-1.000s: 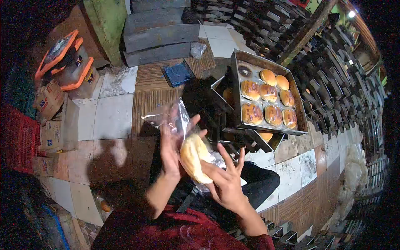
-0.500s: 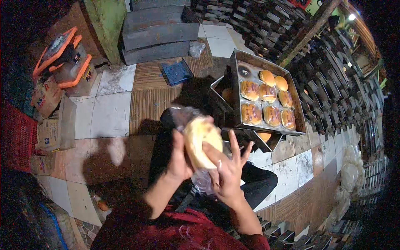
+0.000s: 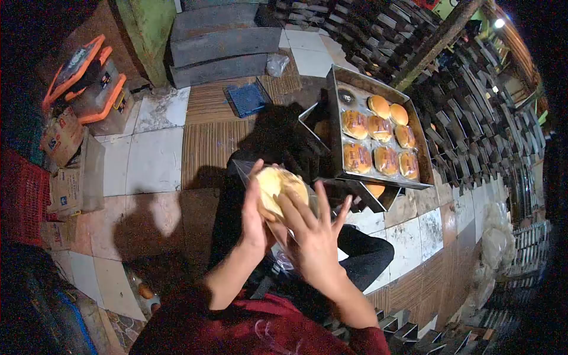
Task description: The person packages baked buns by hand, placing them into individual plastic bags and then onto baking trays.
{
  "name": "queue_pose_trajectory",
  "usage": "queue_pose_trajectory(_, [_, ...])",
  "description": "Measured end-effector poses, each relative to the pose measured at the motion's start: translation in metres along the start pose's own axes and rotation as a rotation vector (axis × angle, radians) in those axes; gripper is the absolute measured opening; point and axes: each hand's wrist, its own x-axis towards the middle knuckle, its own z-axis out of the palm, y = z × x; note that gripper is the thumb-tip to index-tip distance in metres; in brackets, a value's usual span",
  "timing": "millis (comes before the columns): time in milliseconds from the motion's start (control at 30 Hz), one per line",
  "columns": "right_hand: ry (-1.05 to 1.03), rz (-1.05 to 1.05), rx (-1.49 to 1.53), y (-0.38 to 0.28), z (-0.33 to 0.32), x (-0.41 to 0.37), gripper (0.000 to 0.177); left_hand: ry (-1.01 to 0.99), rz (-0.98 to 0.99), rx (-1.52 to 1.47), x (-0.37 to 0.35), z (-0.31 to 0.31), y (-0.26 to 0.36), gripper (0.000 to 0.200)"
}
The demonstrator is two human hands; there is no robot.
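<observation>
A pale, cream-coloured bun sits in front of me between both hands, its upper side partly covered by fingers. Clear plastic wrap sticks out around it. My left hand cups the bun from the left side, thumb along its edge. On the bun's right lies my right hand; two of its fingers press on the surface while the other two spread away, and its thumb is hidden. To the right stands a metal tray with several browned buns, most in printed clear wrappers.
More metal trays are stacked crosswise under that tray. Rows of dark metal pans line the right. A blue plastic basket lies on the tiled floor. Left are orange-lidded boxes, cartons and a red crate.
The bun has turned and tilted, showing more of its flat face. My right hand's fingers have shifted up over it, and my left hand has risen slightly.
</observation>
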Motion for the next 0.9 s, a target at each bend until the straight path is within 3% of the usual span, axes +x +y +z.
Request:
queue_pose_trajectory(33, [-0.004,0.001,0.006,-0.003,-0.001,-0.010,0.035,0.093,-0.093,-0.022,0.008,-0.005,0.009,0.056])
queue_pose_trajectory(100, [-0.248,0.066,0.547,0.001,-0.007,-0.028,0.032,0.126,-0.179,-0.226,0.032,-0.020,0.018,0.051])
queue_pose_trajectory(133, [-0.258,0.060,0.549,0.003,-0.012,-0.032,0.032,0.061,-0.236,-0.252,0.036,-0.027,0.024,0.051])
queue_pose_trajectory(200, [-0.442,0.363,0.704,0.008,-0.024,-0.041,0.026,0.008,-0.281,-0.248,0.036,-0.026,0.028,0.050])
queue_pose_trajectory(233, [-0.208,0.350,0.741,0.016,-0.019,-0.038,0.020,0.014,-0.266,-0.219,0.032,-0.017,0.027,0.050])
queue_pose_trajectory(367, [-0.174,0.163,0.830,0.045,0.011,-0.034,0.011,-0.082,-0.206,-0.188,0.030,-0.001,0.017,0.046])
queue_pose_trajectory(433, [-0.283,0.528,1.283,0.049,0.021,-0.040,0.012,-0.072,-0.229,-0.182,0.028,0.005,0.023,0.045])
queue_pose_trajectory(500, [-0.269,0.578,1.311,0.050,0.019,-0.040,0.015,-0.169,-0.240,-0.247,0.028,0.010,0.026,0.045])
queue_pose_trajectory(567, [-0.069,-0.023,0.756,0.046,0.014,-0.038,0.017,-0.164,-0.248,-0.240,0.026,0.014,0.027,0.045])
queue_pose_trajectory(600, [0.014,-0.152,0.615,0.043,0.017,-0.036,0.018,-0.180,-0.241,-0.263,0.025,0.016,0.028,0.045])
queue_pose_trajectory(633, [0.016,-0.151,0.619,0.042,0.020,-0.038,0.018,-0.196,-0.236,-0.285,0.024,0.017,0.027,0.045])
queue_pose_trajectory(700, [-0.149,-0.100,0.259,0.040,0.024,-0.042,0.014,-0.173,-0.229,-0.267,0.026,0.013,0.026,0.046])
queue_pose_trajectory(733, [-0.301,-0.031,0.228,0.038,0.020,-0.041,0.011,-0.147,-0.217,-0.258,0.027,0.010,0.025,0.048])
queue_pose_trajectory(800, [-0.825,-0.070,0.524,0.027,0.002,-0.045,0.010,-0.033,-0.198,-0.147,0.029,0.005,0.028,0.049])
queue_pose_trajectory(833, [-1.406,-0.066,0.615,0.007,-0.027,-0.027,0.013,0.075,-0.176,-0.040,0.031,0.002,0.030,0.050])
queue_pose_trajectory(867, [-1.564,-0.547,1.231,0.003,-0.020,-0.053,0.016,0.125,-0.158,-0.120,0.038,-0.001,0.031,0.054])
queue_pose_trajectory(900, [-1.559,-0.555,1.232,0.024,-0.019,-0.064,0.016,0.155,-0.077,-0.065,0.038,-0.004,0.034,0.059])
